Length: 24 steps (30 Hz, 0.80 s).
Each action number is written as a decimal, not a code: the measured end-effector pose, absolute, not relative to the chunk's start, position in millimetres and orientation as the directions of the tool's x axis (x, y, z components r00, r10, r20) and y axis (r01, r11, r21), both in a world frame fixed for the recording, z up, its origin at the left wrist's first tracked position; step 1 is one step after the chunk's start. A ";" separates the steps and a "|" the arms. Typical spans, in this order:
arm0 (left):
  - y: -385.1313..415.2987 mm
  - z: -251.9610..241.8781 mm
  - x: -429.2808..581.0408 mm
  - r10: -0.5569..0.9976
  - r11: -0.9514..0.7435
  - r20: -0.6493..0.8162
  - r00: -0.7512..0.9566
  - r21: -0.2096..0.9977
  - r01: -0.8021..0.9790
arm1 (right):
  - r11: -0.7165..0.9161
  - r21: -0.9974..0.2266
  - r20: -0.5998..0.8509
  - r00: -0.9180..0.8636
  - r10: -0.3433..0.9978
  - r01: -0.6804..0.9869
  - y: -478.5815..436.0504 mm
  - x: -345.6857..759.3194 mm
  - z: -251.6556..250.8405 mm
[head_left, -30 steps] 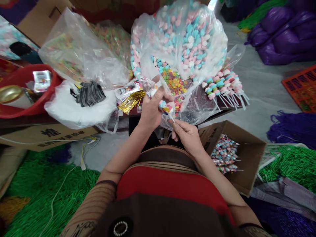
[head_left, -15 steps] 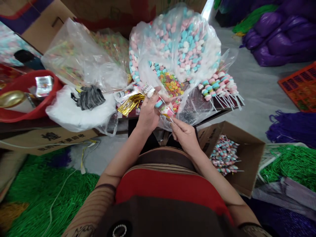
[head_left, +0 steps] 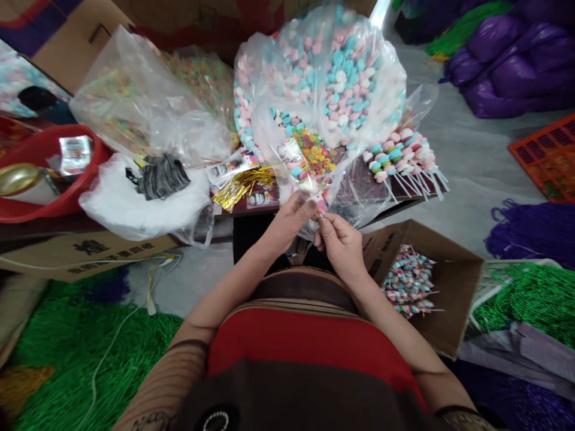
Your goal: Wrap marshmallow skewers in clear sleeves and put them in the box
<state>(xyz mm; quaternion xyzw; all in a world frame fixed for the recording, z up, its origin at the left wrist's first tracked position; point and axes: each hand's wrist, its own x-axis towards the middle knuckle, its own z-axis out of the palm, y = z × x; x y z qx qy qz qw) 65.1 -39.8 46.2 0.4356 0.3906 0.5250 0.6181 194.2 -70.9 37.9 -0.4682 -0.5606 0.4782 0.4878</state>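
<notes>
A candy skewer in a clear printed wrapper [head_left: 296,164] points up and away from me, pink, white and blue pieces showing through. My left hand [head_left: 290,222] has its fingers closed around the wrapper's lower end. Just beside it, my right hand [head_left: 344,244] pinches the bottom of the skewer, where the stick is mostly hidden by my fingers. Behind the skewer lie ring-shaped yellow and orange candies [head_left: 320,152] in an open plastic bag. To the left are gold twist ties [head_left: 245,187] and flat printed wrappers [head_left: 231,169].
A large bag of pastel candies [head_left: 345,78] stands at the back. Unwrapped skewers [head_left: 402,154] lie at the table's right end. Below right, a cardboard box [head_left: 453,299] holds wrapped skewers. A red basin [head_left: 101,158] and a white plastic bag [head_left: 135,209] are on the left.
My left hand has slid down from the wrapper's upper end to its lower end, beside my right hand. The wrapper now covers the skewer and stands more upright.
</notes>
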 end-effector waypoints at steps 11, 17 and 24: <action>-33.7 45.3 46.1 0.932 -0.360 0.292 0.216 0.819 0.446 | 0.297 -0.890 0.307 -0.028 0.951 0.347 -68.3 197.2 32.7; -32.9 49.4 37.8 0.966 -0.191 0.146 0.212 0.958 0.213 | 0.336 -0.859 0.341 -0.058 0.938 0.385 -64.5 198.7 35.6; -24.4 59.3 46.5 0.977 0.163 -0.071 0.200 0.855 -0.492 | 0.337 -0.873 0.331 -0.079 0.940 0.353 -68.0 196.6 31.9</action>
